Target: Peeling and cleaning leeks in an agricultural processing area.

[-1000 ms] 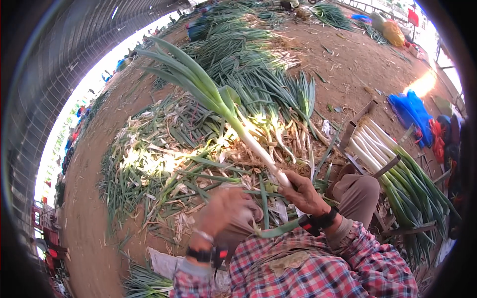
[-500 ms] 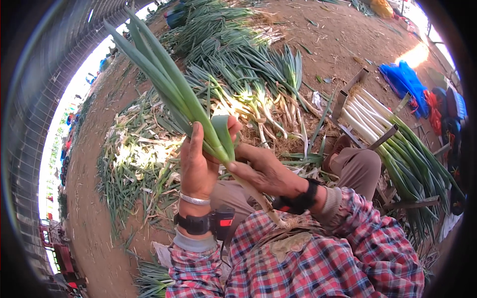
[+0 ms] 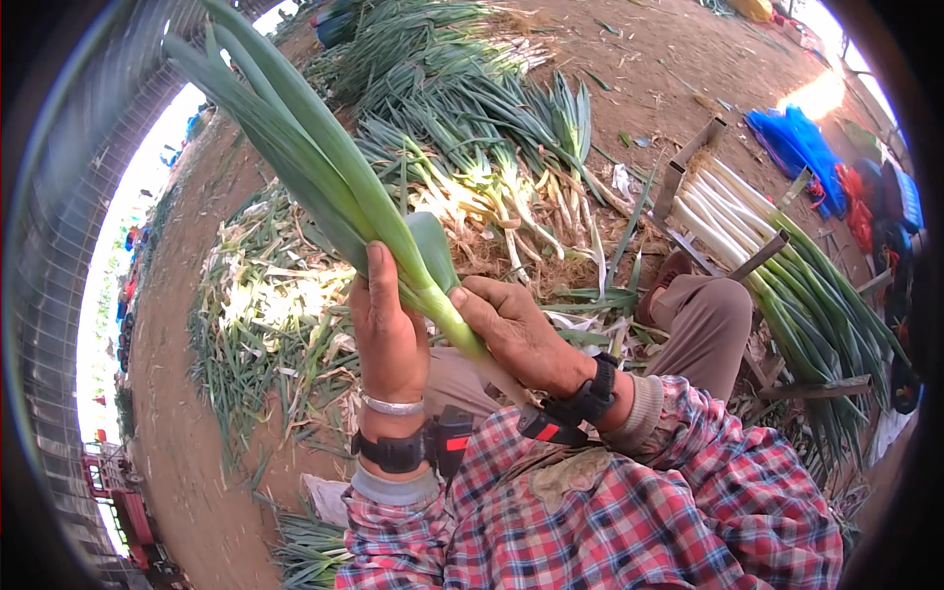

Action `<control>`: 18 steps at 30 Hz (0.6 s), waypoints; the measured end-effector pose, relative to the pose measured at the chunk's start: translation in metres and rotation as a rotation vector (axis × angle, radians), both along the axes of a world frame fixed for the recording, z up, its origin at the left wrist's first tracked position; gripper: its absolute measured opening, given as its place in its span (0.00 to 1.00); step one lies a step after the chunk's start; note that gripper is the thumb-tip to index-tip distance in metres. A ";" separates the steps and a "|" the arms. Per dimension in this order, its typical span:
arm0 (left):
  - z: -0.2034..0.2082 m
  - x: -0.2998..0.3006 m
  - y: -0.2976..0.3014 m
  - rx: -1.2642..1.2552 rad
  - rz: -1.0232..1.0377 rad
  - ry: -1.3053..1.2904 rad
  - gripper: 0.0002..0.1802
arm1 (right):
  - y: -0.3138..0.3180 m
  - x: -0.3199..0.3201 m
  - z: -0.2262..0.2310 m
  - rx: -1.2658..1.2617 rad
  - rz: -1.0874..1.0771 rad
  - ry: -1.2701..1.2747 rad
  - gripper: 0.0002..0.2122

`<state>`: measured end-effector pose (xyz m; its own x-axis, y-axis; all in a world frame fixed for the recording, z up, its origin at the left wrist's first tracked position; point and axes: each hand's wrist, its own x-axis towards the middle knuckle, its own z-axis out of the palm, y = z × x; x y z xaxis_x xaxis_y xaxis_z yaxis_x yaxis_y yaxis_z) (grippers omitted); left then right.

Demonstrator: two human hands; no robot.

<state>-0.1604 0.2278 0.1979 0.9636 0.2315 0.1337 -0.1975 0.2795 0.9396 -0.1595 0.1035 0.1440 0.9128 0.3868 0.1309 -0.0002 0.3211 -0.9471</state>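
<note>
A large green onion slants across my lap, its leaves reaching to the upper left and its pale stalk running down toward my shirt. My left hand is closed around it where the leaves join the stalk, the thumb lying along the near side. My right hand pinches at that same joint, thumb and fingers at the base of a short, broad leaf that bends outward. Behind my right wrist the root end is hidden.
Onion trimmings litter the dirt floor to the left. Ahead lies a large heap of untrimmed green onions. At the right, cleaned onions rest in a wooden frame, with blue netting beyond.
The onion has shifted slightly, its leaf tips moving left and upward. My right hand has turned, with its fingers now gathered at the bent leaf's base. My left hand keeps its hold.
</note>
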 end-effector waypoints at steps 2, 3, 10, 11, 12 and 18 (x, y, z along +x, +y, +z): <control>0.000 0.000 -0.001 0.043 -0.001 -0.002 0.22 | -0.006 0.002 0.004 0.014 0.017 -0.017 0.16; -0.004 0.002 0.002 0.108 0.023 0.005 0.22 | -0.007 0.005 0.002 -0.005 0.034 0.025 0.16; -0.018 0.001 0.012 -0.163 -0.119 -0.026 0.23 | -0.008 0.006 -0.037 -0.014 -0.043 0.286 0.16; -0.013 -0.001 0.015 -0.336 -0.177 -0.007 0.22 | -0.011 0.007 -0.040 -0.019 -0.069 0.433 0.15; -0.008 -0.004 0.018 -0.335 -0.167 -0.015 0.22 | -0.017 0.010 -0.067 -0.281 -0.036 0.295 0.15; 0.040 -0.001 0.031 -0.051 0.091 -0.185 0.18 | -0.123 0.000 -0.218 -1.465 0.271 -0.069 0.18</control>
<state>-0.1617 0.2584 0.2374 0.8984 0.3276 0.2926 -0.3922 0.2984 0.8701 -0.1594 -0.0193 -0.0735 0.8018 0.3623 -0.4752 0.1544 -0.8938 -0.4210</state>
